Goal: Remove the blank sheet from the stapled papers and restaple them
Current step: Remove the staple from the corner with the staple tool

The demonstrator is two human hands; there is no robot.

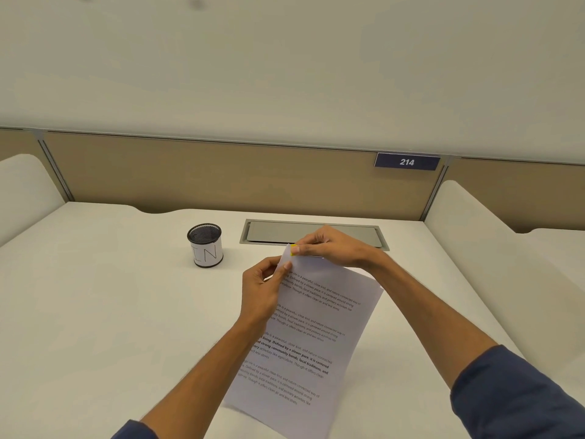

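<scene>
The stapled papers (310,337) lie tilted on the white desk, printed text on the top sheet. My left hand (262,289) pinches the papers' upper left edge, thumb on top. My right hand (329,245) grips a small yellow tool (294,249) at the papers' top corner, which is lifted off the desk. Most of the tool is hidden inside my fingers. No staple can be made out.
A black mesh cup (205,245) with a white label stands left of the papers. A grey cable hatch (316,234) is set into the desk behind my hands. A tan partition with the sign 214 (407,161) closes the back.
</scene>
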